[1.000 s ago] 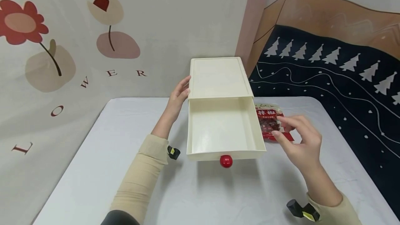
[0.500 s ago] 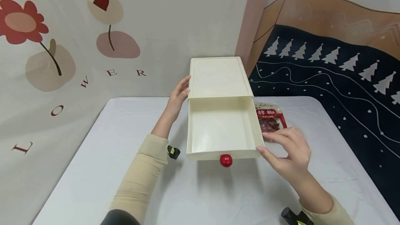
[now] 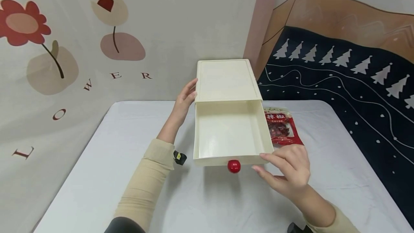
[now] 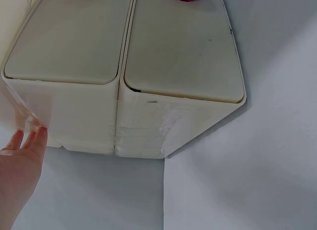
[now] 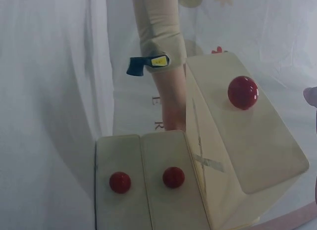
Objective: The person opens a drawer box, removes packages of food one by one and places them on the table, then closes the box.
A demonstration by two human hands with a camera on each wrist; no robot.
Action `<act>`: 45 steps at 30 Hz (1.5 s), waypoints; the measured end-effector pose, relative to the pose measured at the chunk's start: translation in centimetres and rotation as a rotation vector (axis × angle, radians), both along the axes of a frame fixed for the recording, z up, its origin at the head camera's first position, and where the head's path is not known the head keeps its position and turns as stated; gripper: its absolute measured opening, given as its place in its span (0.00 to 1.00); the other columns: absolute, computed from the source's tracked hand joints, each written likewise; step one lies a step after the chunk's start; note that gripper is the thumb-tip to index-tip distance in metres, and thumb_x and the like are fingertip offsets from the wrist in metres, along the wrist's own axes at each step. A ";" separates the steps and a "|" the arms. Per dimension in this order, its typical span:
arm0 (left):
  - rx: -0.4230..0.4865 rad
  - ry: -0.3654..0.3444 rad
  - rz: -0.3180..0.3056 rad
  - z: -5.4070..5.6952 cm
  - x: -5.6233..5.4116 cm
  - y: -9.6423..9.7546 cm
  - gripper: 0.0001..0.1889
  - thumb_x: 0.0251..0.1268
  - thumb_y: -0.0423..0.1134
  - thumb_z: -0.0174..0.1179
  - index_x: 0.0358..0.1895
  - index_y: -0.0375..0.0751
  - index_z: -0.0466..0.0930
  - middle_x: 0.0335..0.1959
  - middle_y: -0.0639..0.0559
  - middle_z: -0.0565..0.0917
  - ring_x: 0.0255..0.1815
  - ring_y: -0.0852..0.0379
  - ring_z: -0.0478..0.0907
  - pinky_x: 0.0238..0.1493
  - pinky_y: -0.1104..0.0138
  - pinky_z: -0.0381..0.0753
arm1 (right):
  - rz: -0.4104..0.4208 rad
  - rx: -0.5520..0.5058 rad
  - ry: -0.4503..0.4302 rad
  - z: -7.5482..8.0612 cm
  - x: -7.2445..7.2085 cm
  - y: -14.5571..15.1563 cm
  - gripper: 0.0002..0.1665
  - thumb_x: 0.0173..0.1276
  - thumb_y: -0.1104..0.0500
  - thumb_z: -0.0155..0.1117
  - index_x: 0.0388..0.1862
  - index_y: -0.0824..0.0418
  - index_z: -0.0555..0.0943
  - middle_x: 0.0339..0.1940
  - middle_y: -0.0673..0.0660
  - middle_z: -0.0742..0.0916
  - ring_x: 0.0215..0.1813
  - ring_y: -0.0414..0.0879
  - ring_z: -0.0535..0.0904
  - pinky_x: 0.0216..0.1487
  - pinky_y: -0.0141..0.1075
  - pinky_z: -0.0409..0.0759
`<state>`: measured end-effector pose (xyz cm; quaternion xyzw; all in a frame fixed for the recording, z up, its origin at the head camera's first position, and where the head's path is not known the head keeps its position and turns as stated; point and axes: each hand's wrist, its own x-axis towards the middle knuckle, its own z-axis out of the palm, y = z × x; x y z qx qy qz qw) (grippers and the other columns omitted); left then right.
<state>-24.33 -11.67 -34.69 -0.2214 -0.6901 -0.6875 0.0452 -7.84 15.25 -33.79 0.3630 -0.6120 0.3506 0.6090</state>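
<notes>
A cream drawer cabinet (image 3: 226,80) stands on the white-covered table with its top drawer (image 3: 231,130) pulled out and nothing inside it. A round red knob (image 3: 234,166) sticks out from the drawer front. My left hand (image 3: 184,105) rests with extended fingers against the cabinet's left side; its fingers (image 4: 37,141) lie on the side wall in the left wrist view. My right hand (image 3: 289,172) is at the drawer's front right corner, index fingertip right at the front edge, thumb lower and apart, pointing toward the knob. Only a fingertip (image 5: 310,96) of it shows in the right wrist view.
A red bag of dried chillies (image 3: 280,128) lies right of the cabinet, partly behind the drawer. Two lower drawers with red knobs (image 5: 173,177) are closed in the right wrist view. A patterned wall cloth (image 3: 161,28) rises behind the table (image 3: 136,125).
My right hand has moved left and toward me, from over the chilli bag to the drawer's front right corner. The left hand and the cabinet have stayed put.
</notes>
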 end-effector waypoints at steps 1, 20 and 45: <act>0.002 0.000 -0.001 0.0 0.0 0.0 0.31 0.68 0.39 0.47 0.73 0.36 0.56 0.72 0.39 0.61 0.71 0.47 0.58 0.68 0.54 0.59 | -0.003 0.001 0.013 0.0 0.1 -0.2 0.23 0.60 0.48 0.70 0.20 0.66 0.82 0.14 0.56 0.78 0.19 0.47 0.65 0.29 0.33 0.60; 0.013 -0.002 0.001 -1.2 -1.2 -0.2 0.31 0.68 0.38 0.47 0.73 0.36 0.56 0.72 0.40 0.60 0.71 0.47 0.58 0.68 0.53 0.59 | -0.053 0.062 0.153 -1.7 0.0 -2.2 0.20 0.60 0.48 0.70 0.18 0.61 0.82 0.12 0.52 0.77 0.19 0.45 0.65 0.24 0.33 0.54; 0.017 0.006 -0.001 -0.4 -0.5 0.0 0.31 0.68 0.38 0.47 0.73 0.35 0.56 0.72 0.39 0.61 0.71 0.47 0.58 0.68 0.53 0.59 | -0.180 0.150 0.160 -3.9 0.2 -2.9 0.19 0.61 0.49 0.69 0.18 0.60 0.84 0.13 0.51 0.80 0.15 0.43 0.65 0.20 0.30 0.52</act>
